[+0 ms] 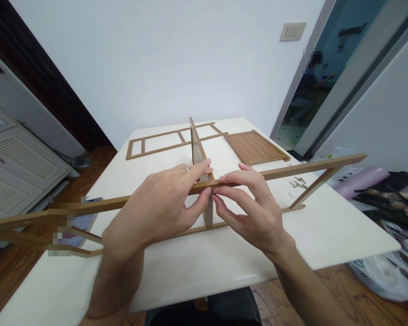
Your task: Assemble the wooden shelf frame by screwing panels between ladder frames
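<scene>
A long wooden frame point(279, 173) stands on edge across the table, with an upright wooden panel point(197, 147) meeting it at the middle. At that joint my left hand point(166, 199) is closed, its fingers over the top rail and panel edge and its thumb against the near face. My right hand point(255, 203) pinches a small metal screw point(214, 191) at the near side of the rail, its fingertips close to my left thumb. The screw is mostly hidden by the fingers.
Behind lie a flat ladder-like wooden frame point(156, 135) and a slatted wooden panel point(256, 147) on the white table point(224, 262). Several screws point(299, 182) and a hex key point(293, 196) lie right. A phone point(85, 224) is at left. A person point(308, 86) sits beyond the doorway.
</scene>
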A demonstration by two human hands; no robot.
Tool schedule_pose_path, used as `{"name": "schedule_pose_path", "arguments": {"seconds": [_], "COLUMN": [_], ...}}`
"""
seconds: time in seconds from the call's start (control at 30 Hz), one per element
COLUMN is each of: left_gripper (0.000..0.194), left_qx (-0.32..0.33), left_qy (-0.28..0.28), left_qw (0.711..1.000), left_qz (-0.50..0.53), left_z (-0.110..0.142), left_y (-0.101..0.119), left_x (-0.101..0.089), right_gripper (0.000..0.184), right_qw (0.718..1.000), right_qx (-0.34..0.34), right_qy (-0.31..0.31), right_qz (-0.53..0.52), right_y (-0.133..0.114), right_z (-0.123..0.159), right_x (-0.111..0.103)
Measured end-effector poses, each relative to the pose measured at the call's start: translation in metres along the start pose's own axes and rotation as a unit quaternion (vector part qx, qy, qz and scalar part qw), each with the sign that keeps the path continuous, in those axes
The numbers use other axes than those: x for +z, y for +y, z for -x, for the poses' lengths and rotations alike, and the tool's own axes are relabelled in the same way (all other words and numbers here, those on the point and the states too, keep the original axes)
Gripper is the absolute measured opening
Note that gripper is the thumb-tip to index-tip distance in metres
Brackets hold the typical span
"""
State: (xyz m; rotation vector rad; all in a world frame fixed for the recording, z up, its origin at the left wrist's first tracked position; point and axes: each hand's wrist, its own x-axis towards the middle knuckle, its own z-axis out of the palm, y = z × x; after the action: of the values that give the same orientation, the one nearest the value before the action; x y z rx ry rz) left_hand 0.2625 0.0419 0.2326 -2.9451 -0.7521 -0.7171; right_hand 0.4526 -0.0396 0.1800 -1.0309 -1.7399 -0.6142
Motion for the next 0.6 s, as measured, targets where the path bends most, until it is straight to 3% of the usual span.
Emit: {"name": "schedule_pose_path", "arguments": {"seconds": [0.6], "left_gripper": [0.044], "left_qx": [-0.007], "left_qy": [-0.001], "left_qw": [1.0], "left_qz": [-0.02], "left_z": [-0.001], "left_y": [0.0023], "left_x": [-0.0008], "right_gripper": [0.019], "right_qw": [1.0], "right_qx": [0.007], "right_qy": [0.004], "right_qz": [-0.012], "right_y": [0.0005], "right_z": [0.0024], "right_x": [0.0022]}}
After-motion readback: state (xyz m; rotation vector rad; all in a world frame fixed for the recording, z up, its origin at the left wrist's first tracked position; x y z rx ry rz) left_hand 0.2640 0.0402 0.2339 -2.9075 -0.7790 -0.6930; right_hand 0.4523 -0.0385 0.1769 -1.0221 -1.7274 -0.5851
